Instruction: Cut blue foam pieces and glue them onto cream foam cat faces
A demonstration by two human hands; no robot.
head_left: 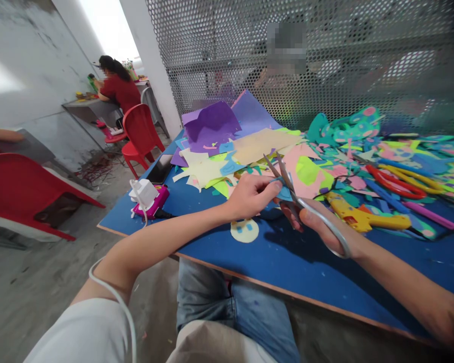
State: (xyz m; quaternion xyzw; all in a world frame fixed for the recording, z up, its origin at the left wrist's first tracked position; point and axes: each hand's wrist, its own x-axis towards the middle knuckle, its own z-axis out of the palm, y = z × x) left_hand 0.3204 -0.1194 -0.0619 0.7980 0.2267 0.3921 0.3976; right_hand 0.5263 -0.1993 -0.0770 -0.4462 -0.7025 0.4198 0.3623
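Observation:
My right hand (318, 222) grips a pair of metal scissors (287, 179) by the handles, blades parted and pointing up and away. My left hand (251, 194) pinches a small blue foam piece (283, 192) beside the blades. Whether the blades touch that piece I cannot tell. Just below my hands, a cream foam disc (244, 230) with two small blue patches lies flat on the blue table (208, 242). Beyond my hands spreads a heap of coloured foam scraps, with a beige sheet (263, 143) on top.
A yellow glue gun (366, 214) lies at the right, near red-handled scissors (393, 184). At the left stand a white plug adapter (144, 194) and a magenta box (157, 201). A perforated metal screen (219, 60) backs the table. A person in red (119, 88) sits farther off.

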